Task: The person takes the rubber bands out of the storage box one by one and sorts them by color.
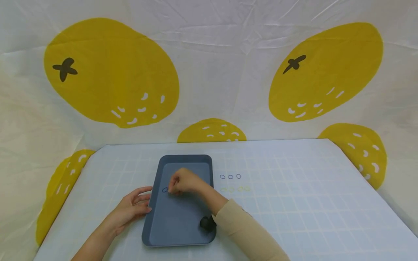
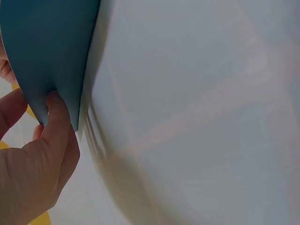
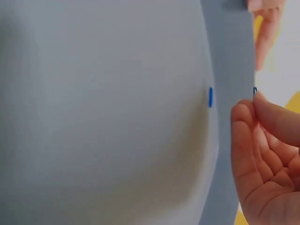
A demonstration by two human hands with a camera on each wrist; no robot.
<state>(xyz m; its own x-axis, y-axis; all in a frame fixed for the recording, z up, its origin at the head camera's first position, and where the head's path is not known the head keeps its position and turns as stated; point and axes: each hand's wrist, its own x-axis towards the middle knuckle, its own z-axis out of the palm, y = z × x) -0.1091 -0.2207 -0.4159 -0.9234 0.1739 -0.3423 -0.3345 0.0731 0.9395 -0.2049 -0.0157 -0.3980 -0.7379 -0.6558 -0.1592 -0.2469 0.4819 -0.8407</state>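
A small blue ring (image 1: 164, 189) lies on the floor of the grey-blue tray (image 1: 169, 224), close to the tray's left wall and about midway along it. The right hand (image 1: 183, 182) reaches across the tray from the right edge, its fingers curled with the tips drawn together just beside the ring; the right wrist view shows a sliver of blue at the fingertips (image 3: 248, 105), so the grip appears to pinch a ring, though the contact is too small to confirm. The left hand (image 1: 132, 209) rests on the surface against the tray's left rim, fingers loosely spread and touching the rim from outside, a position that would steady the tray. A dark rounded object (image 1: 207, 223) sits in the tray's near right corner. On the surface beyond the tray's right edge, three blue rings (image 1: 230, 176) lie in a row, with a row of pale yellow rings (image 1: 235, 189) just nearer, both well apart from the hands.
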